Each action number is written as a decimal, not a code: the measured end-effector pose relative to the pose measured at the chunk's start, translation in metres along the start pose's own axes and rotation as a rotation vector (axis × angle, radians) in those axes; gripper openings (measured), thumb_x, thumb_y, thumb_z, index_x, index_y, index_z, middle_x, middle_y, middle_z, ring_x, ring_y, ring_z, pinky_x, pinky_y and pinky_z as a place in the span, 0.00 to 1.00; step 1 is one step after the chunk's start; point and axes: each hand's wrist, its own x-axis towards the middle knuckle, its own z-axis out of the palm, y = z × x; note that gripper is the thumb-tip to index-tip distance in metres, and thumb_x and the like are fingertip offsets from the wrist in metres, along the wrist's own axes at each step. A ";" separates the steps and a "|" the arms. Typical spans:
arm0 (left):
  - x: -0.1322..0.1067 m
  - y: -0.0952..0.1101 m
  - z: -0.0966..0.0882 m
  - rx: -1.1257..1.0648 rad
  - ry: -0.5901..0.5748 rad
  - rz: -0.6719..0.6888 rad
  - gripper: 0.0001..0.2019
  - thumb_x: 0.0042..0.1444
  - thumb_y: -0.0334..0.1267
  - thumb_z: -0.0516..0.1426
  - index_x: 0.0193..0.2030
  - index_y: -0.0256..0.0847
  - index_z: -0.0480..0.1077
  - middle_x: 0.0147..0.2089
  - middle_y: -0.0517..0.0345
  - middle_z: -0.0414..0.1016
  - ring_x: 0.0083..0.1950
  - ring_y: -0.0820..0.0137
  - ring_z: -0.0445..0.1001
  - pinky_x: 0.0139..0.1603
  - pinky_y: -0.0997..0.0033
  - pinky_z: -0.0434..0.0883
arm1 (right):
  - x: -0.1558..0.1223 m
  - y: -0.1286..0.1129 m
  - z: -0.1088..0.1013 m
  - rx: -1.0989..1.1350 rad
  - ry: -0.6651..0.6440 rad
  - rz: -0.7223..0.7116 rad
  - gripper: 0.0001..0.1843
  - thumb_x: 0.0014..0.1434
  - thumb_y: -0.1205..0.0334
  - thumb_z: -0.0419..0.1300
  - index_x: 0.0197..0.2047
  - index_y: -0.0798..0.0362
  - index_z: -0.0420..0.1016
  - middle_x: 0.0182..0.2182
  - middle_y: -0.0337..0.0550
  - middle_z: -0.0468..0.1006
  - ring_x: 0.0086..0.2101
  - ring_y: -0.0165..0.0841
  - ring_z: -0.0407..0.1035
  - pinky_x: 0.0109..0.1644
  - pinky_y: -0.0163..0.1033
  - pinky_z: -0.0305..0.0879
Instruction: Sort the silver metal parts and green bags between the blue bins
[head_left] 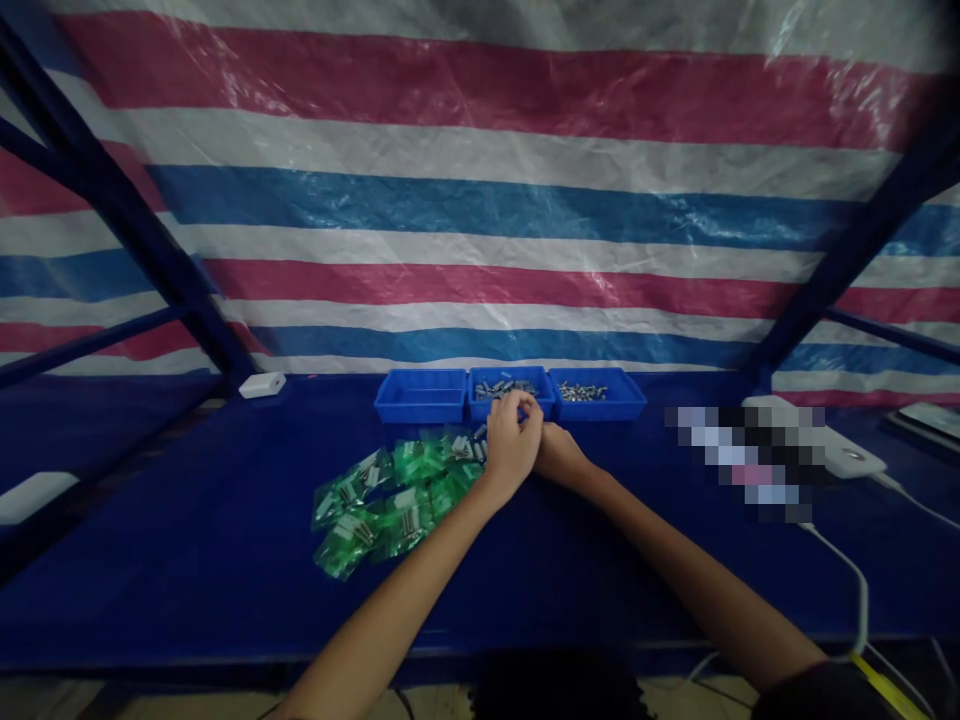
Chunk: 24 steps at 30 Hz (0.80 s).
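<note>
My left hand (513, 445) and my right hand (559, 455) meet in front of the middle blue bin (512, 373). The left fingers are curled with thumb and forefinger close together; what they pinch, if anything, is hidden. Behind the left hand, the right fingers cannot be seen. Small metal cylinders (495, 388) lie in the middle bin, just beyond my hands. Left of my left hand, several small green-tinted clear plastic bags (409, 465) lie spread in a pile, with metal pins and pale pieces inside. Some dark small pieces show beside the left wrist.
A left blue bin (420, 410) and a right blue bin (600, 411) flank the middle one; the right holds small shiny metal parts (581, 392). White boxes (262, 384) sit at the left. A white power bank (851, 450) with cables and a blurred-out item are at right.
</note>
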 end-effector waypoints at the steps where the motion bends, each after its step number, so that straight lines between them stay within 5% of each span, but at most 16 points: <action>1: 0.000 -0.001 -0.001 -0.048 0.008 -0.031 0.05 0.54 0.35 0.50 0.29 0.42 0.64 0.31 0.59 0.67 0.37 0.69 0.65 0.42 0.69 0.61 | -0.001 -0.004 -0.002 -0.039 0.008 -0.004 0.21 0.53 0.57 0.58 0.51 0.48 0.70 0.43 0.47 0.77 0.43 0.41 0.71 0.40 0.37 0.64; 11: 0.003 -0.010 0.004 -0.426 0.139 -0.274 0.06 0.51 0.35 0.48 0.26 0.40 0.62 0.27 0.62 0.64 0.30 0.74 0.64 0.34 0.75 0.61 | -0.006 -0.014 -0.008 -0.087 0.015 0.022 0.10 0.51 0.57 0.61 0.39 0.47 0.76 0.34 0.41 0.77 0.33 0.33 0.70 0.31 0.33 0.57; 14: 0.006 -0.012 0.000 -0.435 0.204 -0.292 0.06 0.51 0.36 0.48 0.26 0.40 0.62 0.27 0.63 0.64 0.29 0.75 0.63 0.34 0.76 0.61 | -0.006 -0.010 -0.009 0.045 0.055 -0.015 0.09 0.53 0.58 0.60 0.38 0.47 0.76 0.34 0.39 0.76 0.28 0.29 0.67 0.32 0.33 0.58; 20: 0.002 -0.015 0.003 -0.385 0.420 -0.251 0.05 0.51 0.40 0.52 0.34 0.42 0.60 0.32 0.64 0.62 0.32 0.76 0.63 0.38 0.76 0.62 | -0.003 -0.012 -0.010 0.478 0.360 0.016 0.17 0.56 0.54 0.56 0.46 0.52 0.71 0.36 0.43 0.73 0.24 0.26 0.63 0.32 0.34 0.62; 24: -0.008 -0.009 0.013 -0.437 0.381 -0.282 0.10 0.53 0.45 0.53 0.33 0.42 0.58 0.30 0.65 0.59 0.33 0.76 0.62 0.38 0.76 0.62 | -0.002 -0.020 -0.014 0.800 0.383 0.053 0.23 0.50 0.50 0.61 0.46 0.53 0.69 0.35 0.42 0.73 0.23 0.25 0.63 0.28 0.33 0.62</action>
